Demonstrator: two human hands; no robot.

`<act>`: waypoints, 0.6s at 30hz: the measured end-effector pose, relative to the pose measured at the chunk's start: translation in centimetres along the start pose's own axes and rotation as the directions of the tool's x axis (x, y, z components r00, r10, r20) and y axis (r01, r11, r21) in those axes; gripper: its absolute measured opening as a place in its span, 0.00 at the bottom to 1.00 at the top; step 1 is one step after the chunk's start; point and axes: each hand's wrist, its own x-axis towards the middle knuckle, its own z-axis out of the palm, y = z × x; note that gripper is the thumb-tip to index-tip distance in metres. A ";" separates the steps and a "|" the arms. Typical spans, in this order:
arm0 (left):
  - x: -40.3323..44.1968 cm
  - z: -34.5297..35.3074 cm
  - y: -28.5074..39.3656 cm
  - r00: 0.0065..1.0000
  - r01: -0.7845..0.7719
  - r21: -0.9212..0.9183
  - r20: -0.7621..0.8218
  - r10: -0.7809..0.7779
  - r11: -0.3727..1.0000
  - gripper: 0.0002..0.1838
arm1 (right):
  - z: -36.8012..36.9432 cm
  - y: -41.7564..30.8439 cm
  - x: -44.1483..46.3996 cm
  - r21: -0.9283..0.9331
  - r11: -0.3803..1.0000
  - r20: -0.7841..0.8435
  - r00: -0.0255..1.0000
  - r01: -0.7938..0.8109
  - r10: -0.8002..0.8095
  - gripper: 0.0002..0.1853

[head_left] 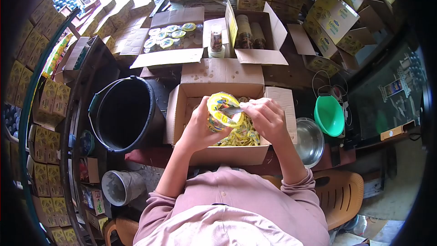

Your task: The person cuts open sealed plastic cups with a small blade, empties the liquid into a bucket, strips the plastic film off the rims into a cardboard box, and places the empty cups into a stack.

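Note:
My left hand is wrapped round a clear jar with a yellow printed top, tilted towards me. Between the fingertips of my right hand is a flat silvery-grey strip; its exact kind I cannot make out. The strip lies across the jar's top, where a dark opening or printed patch shows. Both hands are above an open cardboard box, which holds many small yellow-wrapped pieces. The jar hides part of the box's contents.
A black bucket stands left of the box. To the right are a steel bowl and a green basin. Behind stand a carton of yellow-lidded jars and another with stacked jars. A grey bucket sits lower left.

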 end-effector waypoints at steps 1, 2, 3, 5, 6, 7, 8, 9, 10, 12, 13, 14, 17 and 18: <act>0.0 0.1 -0.1 1.000 0.012 -0.001 0.008 -0.012 1.000 0.31 | 0.2 -0.1 -0.2 0.006 1.000 0.004 1.000 -0.020 0.020 0.16; -0.1 0.0 -0.5 0.997 0.050 -0.061 0.055 -0.046 0.997 0.33 | 0.5 -0.1 -0.5 0.012 0.999 0.007 0.999 -0.038 0.038 0.18; -0.2 0.2 -1.0 0.997 0.051 -0.053 0.055 -0.049 0.997 0.33 | 0.7 -0.1 -0.7 0.017 0.998 0.009 0.998 -0.057 0.057 0.19; -0.6 0.5 -1.8 0.997 0.053 -0.037 0.054 -0.051 0.998 0.33 | 1.0 0.1 -0.8 0.032 0.999 -0.004 1.000 -0.027 0.027 0.22; -0.5 0.5 -1.6 0.993 0.089 -0.114 0.089 -0.079 0.989 0.33 | 1.1 0.2 -0.9 0.035 0.999 0.006 1.000 -0.023 0.023 0.23; -0.3 0.3 -1.2 0.987 0.125 -0.188 0.126 -0.102 0.974 0.33 | 1.1 0.4 -1.0 0.039 0.999 0.015 1.000 -0.018 0.018 0.24; -0.1 0.2 -1.0 0.979 0.163 -0.260 0.165 -0.123 0.952 0.32 | 1.2 0.4 -1.1 0.043 0.999 0.020 1.000 -0.023 0.022 0.24; -0.1 0.3 -1.0 0.973 0.196 -0.297 0.176 -0.148 0.935 0.32 | 1.2 0.5 -1.2 0.048 0.998 0.027 0.999 -0.029 0.027 0.24; -0.1 0.4 -1.0 0.967 0.228 -0.333 0.188 -0.172 0.915 0.31 | 1.2 0.5 -1.3 0.053 0.998 0.035 0.999 -0.035 0.033 0.23; -0.1 0.5 -1.2 0.962 0.244 -0.348 0.208 -0.180 0.905 0.31 | 1.1 0.6 -1.3 0.046 0.998 0.050 0.998 -0.039 0.037 0.23; 0.0 0.4 -1.5 0.963 0.229 -0.328 0.214 -0.164 0.917 0.31 | 1.0 0.6 -1.3 0.043 0.998 0.059 0.997 -0.042 0.040 0.23; 0.1 0.4 -1.6 0.965 0.212 -0.308 0.219 -0.147 0.927 0.30 | 0.9 0.6 -1.4 0.048 0.998 0.060 0.997 -0.046 0.043 0.24; 0.1 1.0 -1.5 0.971 0.208 -0.325 0.182 -0.155 0.922 0.31 | 0.6 1.0 -1.5 0.047 0.998 0.048 0.998 -0.044 0.041 0.23; 0.1 1.0 -1.4 0.970 0.212 -0.323 0.187 -0.157 0.922 0.31 | 0.5 1.1 -1.6 0.038 0.999 0.038 0.999 -0.037 0.035 0.23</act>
